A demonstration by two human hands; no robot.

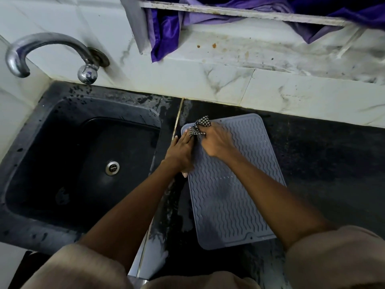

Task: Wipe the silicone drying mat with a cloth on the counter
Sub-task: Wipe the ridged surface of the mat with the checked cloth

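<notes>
The wiping looks to be at an early or middle part, I think. The checked cloth is bunched up at the far left corner of the grey silicone drying mat. Most of the mat, the big middle and the near end, is bare w/ its wavy ribs showing. A few tiny drops or specks sit on it, but it's too dim to tell which parts are wiped clean already. So there's likely a lot left: the rest of the mat down to the near edge.

The mat lies flat on the black counter, just right of the dark sink, long side running away from the person. The counter looks wet beside the mat's left edge.

Right hand is on the mat near the far corner, fingers curled round the cloth & pressing it down. Left hand rests on the mat's left edge, fingers mostly straight, tips touching the cloth; it seems to hold the mat still, not grab anything.

A metal tap curves over the sink.
</notes>
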